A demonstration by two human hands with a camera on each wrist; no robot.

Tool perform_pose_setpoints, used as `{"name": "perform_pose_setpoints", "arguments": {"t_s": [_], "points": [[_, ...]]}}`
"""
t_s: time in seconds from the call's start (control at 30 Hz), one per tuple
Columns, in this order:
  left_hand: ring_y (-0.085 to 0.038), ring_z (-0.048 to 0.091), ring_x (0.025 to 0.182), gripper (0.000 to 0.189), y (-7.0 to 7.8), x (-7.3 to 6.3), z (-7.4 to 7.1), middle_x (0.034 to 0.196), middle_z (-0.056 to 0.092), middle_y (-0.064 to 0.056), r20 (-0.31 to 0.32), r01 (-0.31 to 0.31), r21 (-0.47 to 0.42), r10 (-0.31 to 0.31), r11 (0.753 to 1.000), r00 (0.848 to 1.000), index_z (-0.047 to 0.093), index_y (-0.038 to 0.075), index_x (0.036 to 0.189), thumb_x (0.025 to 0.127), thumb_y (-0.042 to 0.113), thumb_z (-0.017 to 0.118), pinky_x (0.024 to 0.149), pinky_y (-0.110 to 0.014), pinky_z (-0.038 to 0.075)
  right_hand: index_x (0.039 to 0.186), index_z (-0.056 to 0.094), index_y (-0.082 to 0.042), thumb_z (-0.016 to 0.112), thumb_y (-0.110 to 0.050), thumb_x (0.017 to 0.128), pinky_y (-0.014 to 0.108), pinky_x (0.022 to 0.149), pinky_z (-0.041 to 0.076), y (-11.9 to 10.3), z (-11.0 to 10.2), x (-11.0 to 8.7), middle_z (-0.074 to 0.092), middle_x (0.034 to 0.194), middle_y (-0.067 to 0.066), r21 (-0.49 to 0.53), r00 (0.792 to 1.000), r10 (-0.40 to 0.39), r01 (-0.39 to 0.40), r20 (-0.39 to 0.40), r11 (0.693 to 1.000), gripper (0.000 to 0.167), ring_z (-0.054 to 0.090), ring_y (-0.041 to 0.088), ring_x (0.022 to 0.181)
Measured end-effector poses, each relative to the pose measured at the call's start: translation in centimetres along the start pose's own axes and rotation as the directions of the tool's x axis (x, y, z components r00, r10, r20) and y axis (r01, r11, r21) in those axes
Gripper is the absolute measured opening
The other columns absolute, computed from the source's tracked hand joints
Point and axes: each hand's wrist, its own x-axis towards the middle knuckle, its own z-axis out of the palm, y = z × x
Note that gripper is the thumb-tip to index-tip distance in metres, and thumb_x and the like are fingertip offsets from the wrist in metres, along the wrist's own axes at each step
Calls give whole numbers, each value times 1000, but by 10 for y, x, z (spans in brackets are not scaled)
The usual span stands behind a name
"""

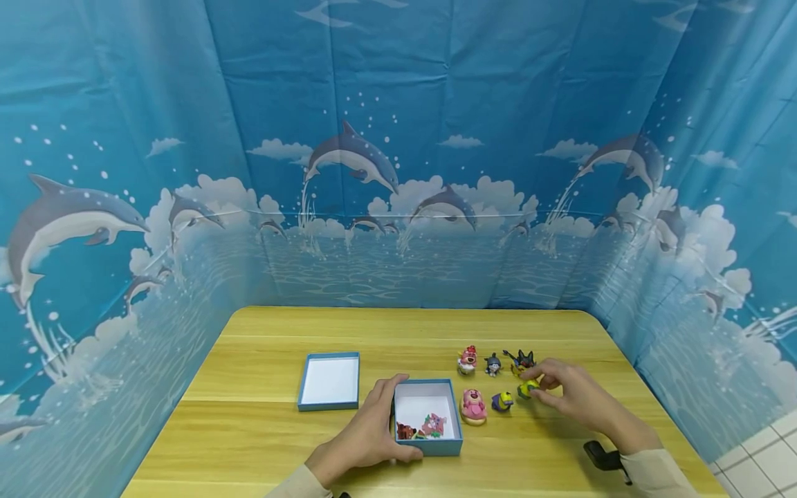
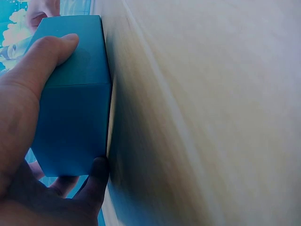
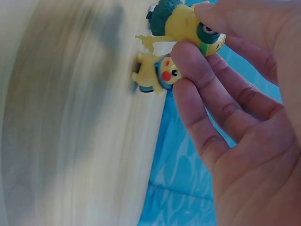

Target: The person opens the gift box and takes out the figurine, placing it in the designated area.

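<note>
My left hand [image 1: 367,430] grips the open blue box [image 1: 429,448] at its left side, thumb on the front wall and fingers around toward the back. Inside the box lie a pink figurine [image 1: 434,425] and a reddish-brown one [image 1: 406,431]. My right hand [image 1: 579,400] pinches a yellow and green toy figurine [image 3: 186,23] between thumb and fingertips, close over the table. Just behind it stands a yellow figurine with red cheeks [image 3: 153,75]. A purple and yellow figurine [image 1: 501,401] stands to the left of the right hand.
A pink bear figurine [image 1: 474,407] stands beside the box's right wall. Behind it are a red-and-white-trimmed pink figurine [image 1: 467,360] and a small dark-hatted one [image 1: 492,364]. The blue-rimmed lid [image 1: 328,380] lies inside up on the wooden table [image 1: 249,429]. A dolphin-print curtain [image 1: 398,263] surrounds the table.
</note>
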Motion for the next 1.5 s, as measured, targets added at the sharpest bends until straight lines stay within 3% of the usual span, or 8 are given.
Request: {"name": "perform_pose_setpoints", "arguments": {"t_s": [0.5, 0.9, 1.5], "points": [[-22, 58, 137, 137, 2, 0, -2, 167, 52, -12, 2, 3, 0, -3, 1000, 1000, 27, 22, 184, 79, 59, 107, 117, -53, 59, 126, 85, -10, 91, -9, 101, 29, 82, 66, 10, 0, -8, 84, 121, 6, 5, 994, 68, -68, 83, 998, 26, 69, -4, 88], [-22, 58, 136, 137, 2, -1, -2, 167, 52, -11, 1, 2, 5, -2, 1000, 1000, 26, 23, 184, 79, 61, 106, 116, -52, 60, 130, 83, -9, 92, -12, 99, 28, 76, 60, 9, 1, -11, 84, 125, 10, 11, 993, 75, -76, 95, 997, 32, 66, -6, 87], [-22, 57, 135, 136, 3, -1, -1, 166, 52, -11, 0, 1, 5, -1, 1000, 1000, 27, 21, 184, 80, 59, 106, 114, -51, 60, 133, 81, -9, 96, -18, 97, 30, 80, 62, 9, 1, -14, 83, 127, 10, 13, 992, 58, -60, 116, 998, 40, 61, -6, 85]]}}
